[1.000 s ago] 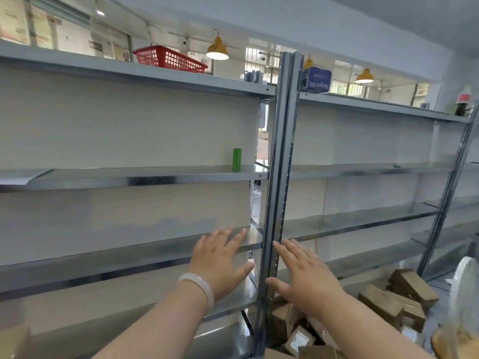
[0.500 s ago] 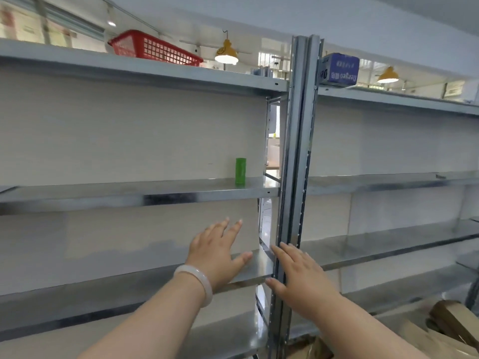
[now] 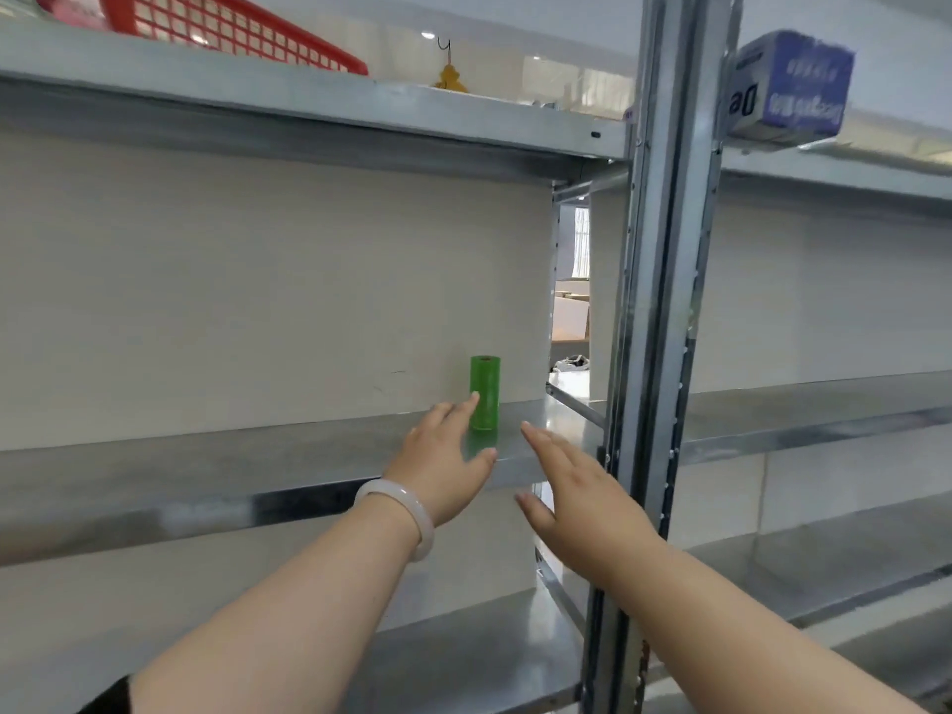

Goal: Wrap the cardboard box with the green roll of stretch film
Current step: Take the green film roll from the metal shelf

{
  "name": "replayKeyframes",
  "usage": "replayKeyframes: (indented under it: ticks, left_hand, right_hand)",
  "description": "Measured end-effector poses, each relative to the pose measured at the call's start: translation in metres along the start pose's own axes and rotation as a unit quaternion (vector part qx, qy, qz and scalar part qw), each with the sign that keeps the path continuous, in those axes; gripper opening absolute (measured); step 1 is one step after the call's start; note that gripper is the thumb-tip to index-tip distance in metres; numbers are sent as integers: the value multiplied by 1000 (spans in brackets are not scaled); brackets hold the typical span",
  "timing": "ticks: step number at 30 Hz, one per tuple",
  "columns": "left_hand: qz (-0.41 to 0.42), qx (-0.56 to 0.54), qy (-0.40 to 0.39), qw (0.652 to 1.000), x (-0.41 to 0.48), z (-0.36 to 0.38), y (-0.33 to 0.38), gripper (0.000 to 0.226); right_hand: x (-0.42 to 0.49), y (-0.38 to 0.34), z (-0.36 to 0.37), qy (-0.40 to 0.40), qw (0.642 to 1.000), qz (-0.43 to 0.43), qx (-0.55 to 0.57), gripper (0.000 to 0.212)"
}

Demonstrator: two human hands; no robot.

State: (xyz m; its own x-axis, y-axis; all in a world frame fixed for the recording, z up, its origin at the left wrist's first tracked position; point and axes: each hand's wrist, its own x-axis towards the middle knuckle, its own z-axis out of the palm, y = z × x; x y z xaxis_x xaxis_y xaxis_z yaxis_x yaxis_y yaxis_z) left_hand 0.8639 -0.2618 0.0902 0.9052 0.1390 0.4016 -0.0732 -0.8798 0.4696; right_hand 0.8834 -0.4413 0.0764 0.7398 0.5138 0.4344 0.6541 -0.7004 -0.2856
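Note:
The green roll of stretch film [image 3: 485,391] stands upright near the back of a metal shelf [image 3: 257,456], close to the shelf's right end. My left hand [image 3: 443,463], with a pale bangle on the wrist, is stretched out with fingers apart, its fingertips just left of the roll and overlapping its lower edge in the view. To the right and slightly nearer, my right hand [image 3: 572,487] is also spread open. Neither hand holds anything. No cardboard box for wrapping is in view.
A steel upright post [image 3: 664,301] rises just right of my right hand. On the top shelf sit a red plastic basket [image 3: 232,28] and a blue-and-white carton [image 3: 788,90]. More bare metal shelves [image 3: 824,414] run to the right and below.
Both hands have risen from the lower shelf level up to the shelf with the green roll. The view has moved closer and upward; the cardboard boxes on the floor are out of frame.

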Motion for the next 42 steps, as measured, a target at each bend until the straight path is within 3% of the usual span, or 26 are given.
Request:
replayKeyframes:
  ticks: [7,16,20,24,31,33,38,42]
  left_hand:
    - [-90,-33,28,995,93,20,-14,71]
    - [-146,-99,-21,984,146,45,-14,78]
    - [-159,-126,30,979,140,47,-15,75]
    - [-160,-149,103,970,116,32,-21,70]
    - [-143,-189,255,937,9,-25,-49,65]
    - [-180,-223,288,914,-36,-38,-59,65]
    - [-300,-314,319,842,-177,-64,-75,27]
    - [-363,-323,447,751,-306,-80,-81,19]
  right_hand:
    - [116,41,21,23,993,-4,119,62]
    - [194,60,57,-57,974,18,217,76]
    - [202,60,63,-31,958,27,282,74]
    - [191,40,67,-12,944,-18,328,74]
    - [136,-45,67,-53,873,-124,469,67]
    - [113,-76,73,-100,848,-148,499,67]
    - [41,-166,108,-256,788,-207,520,62]
    - [-44,-244,133,-366,722,-244,535,58]
